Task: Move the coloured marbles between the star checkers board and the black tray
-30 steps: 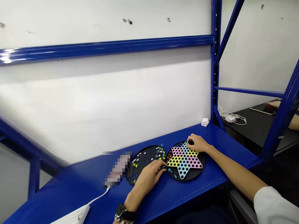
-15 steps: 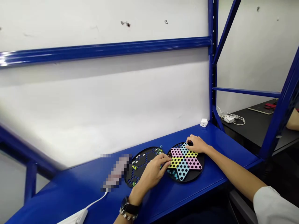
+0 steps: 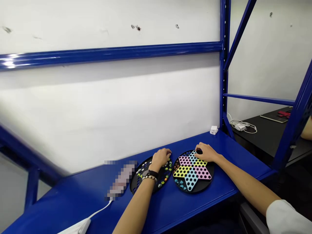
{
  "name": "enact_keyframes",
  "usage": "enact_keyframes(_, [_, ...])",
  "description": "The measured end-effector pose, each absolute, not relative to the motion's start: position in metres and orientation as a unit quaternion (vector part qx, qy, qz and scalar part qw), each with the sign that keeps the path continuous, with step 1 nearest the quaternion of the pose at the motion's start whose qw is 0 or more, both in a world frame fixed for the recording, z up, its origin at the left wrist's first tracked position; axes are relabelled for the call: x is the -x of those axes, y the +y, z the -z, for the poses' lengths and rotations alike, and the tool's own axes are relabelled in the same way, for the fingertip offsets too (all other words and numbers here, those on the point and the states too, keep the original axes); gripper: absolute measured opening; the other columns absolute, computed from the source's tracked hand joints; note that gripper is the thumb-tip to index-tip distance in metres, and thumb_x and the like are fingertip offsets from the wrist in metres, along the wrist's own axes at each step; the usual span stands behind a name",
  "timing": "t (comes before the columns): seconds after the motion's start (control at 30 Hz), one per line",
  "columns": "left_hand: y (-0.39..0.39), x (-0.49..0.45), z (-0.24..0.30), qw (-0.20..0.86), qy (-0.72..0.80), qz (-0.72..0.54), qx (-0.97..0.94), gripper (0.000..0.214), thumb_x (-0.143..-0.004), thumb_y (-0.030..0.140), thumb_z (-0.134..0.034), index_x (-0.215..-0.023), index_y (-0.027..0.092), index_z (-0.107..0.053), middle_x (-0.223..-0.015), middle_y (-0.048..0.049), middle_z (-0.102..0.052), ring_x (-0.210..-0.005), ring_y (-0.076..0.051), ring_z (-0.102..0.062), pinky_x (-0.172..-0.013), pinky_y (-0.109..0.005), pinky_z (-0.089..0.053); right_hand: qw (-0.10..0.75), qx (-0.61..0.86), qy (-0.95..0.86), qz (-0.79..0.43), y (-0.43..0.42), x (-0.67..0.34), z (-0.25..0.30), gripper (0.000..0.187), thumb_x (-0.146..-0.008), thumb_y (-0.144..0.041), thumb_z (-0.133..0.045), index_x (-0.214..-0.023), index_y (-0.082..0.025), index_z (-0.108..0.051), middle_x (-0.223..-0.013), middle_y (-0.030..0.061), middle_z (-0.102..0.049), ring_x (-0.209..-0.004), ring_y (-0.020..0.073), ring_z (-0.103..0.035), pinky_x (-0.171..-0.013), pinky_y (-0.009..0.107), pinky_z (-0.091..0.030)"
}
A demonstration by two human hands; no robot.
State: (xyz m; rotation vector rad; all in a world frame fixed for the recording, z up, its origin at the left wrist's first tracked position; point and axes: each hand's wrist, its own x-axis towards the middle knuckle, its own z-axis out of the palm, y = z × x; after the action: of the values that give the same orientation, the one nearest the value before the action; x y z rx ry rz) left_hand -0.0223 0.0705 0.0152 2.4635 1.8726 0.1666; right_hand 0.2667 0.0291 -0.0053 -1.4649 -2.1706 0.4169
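My left hand [image 3: 161, 157] reaches over the far rim of a round black perforated tray [image 3: 143, 175]. Its fingers are curled down at the far right edge, and their tips are hidden. Several green, yellow and orange marbles [image 3: 168, 167] sit around that tray's right side. My right hand [image 3: 205, 152] rests at the far point of the star-shaped board [image 3: 192, 169], thumb and fingers bent together in a pinch; what is between them is too small to make out. The star, in pink, yellow and blue with dark holes, lies on a second round black tray [image 3: 206, 184] with blue marbles [image 3: 180, 184] at its near left.
Left of the trays lies a blurred pinkish flat object [image 3: 123, 178] with a white cable [image 3: 100, 208]. A white charger [image 3: 214, 130] stands near the rack's blue post [image 3: 222, 81]. The blue tabletop [image 3: 170, 208] meets a white wall at the back.
My left hand has moved from the star's left point to the left tray's far right edge, where a blue marble lay on the tabletop. My right hand stays at the star.
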Motion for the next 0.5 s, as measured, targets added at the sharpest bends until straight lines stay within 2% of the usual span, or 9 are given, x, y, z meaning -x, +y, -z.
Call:
enact_keyframes(0.13, [0.063, 0.02, -0.026, 0.038, 0.611, -0.099, -0.785, 0.027, -0.09, 0.03, -0.047, -0.103, 0.023, -0.07, -0.106, -0.0057, -0.073, -0.101, -0.024, -0.065, -0.082, -0.032, -0.049, 0.243, 0.539, -0.792, -0.152, 0.029, -0.267, 0.006, 0.023, -0.086, -0.045, -0.058, -0.093, -0.024, -0.062, -0.095, 0.0027, -0.06, -0.081, 0.0169, -0.057, -0.073, 0.03, -0.039])
enact_keyframes(0.2, [0.046, 0.015, -0.035, 0.084, 0.608, -0.171, -0.771, 0.03, -0.091, 0.036, -0.046, -0.104, 0.022, -0.069, -0.104, -0.0056, -0.073, -0.092, -0.022, -0.066, -0.077, -0.03, -0.049, 0.245, 0.536, -0.793, -0.151, 0.031, -0.267, 0.008, 0.023, -0.085, -0.045, -0.059, -0.093, -0.024, -0.062, -0.096, 0.0026, -0.059, -0.081, 0.0168, -0.057, -0.075, 0.03, -0.039])
enact_keyframes(0.3, [0.006, 0.003, -0.048, 0.168, 0.541, -0.253, -0.784, 0.031, -0.089, 0.041, -0.048, -0.096, 0.018, -0.067, -0.091, -0.0045, -0.072, -0.074, -0.017, -0.062, -0.071, -0.029, -0.049, 0.248, 0.533, -0.796, -0.145, 0.034, -0.267, 0.012, 0.022, -0.085, -0.044, -0.06, -0.092, -0.024, -0.062, -0.095, 0.0022, -0.059, -0.082, 0.0168, -0.057, -0.076, 0.03, -0.039])
enact_keyframes(0.4, [-0.039, -0.008, -0.051, 0.206, 0.47, -0.213, -0.831, 0.023, -0.087, 0.041, -0.055, -0.087, 0.021, -0.067, -0.084, -0.0009, -0.071, -0.073, -0.016, -0.061, -0.069, -0.026, -0.046, 0.249, 0.534, -0.795, -0.142, 0.035, -0.268, 0.014, 0.02, -0.085, -0.043, -0.059, -0.091, -0.023, -0.062, -0.094, 0.0018, -0.059, -0.081, 0.0165, -0.057, -0.077, 0.031, -0.038])
enact_keyframes(0.5, [-0.069, -0.012, -0.043, 0.179, 0.475, -0.152, -0.848, 0.015, -0.084, 0.037, -0.062, -0.079, 0.024, -0.068, -0.086, 0.001, -0.072, -0.081, -0.017, -0.062, -0.074, -0.026, -0.044, 0.25, 0.536, -0.793, -0.148, 0.035, -0.268, 0.013, 0.021, -0.085, -0.043, -0.059, -0.091, -0.023, -0.062, -0.093, 0.0017, -0.059, -0.08, 0.0164, -0.057, -0.076, 0.031, -0.038])
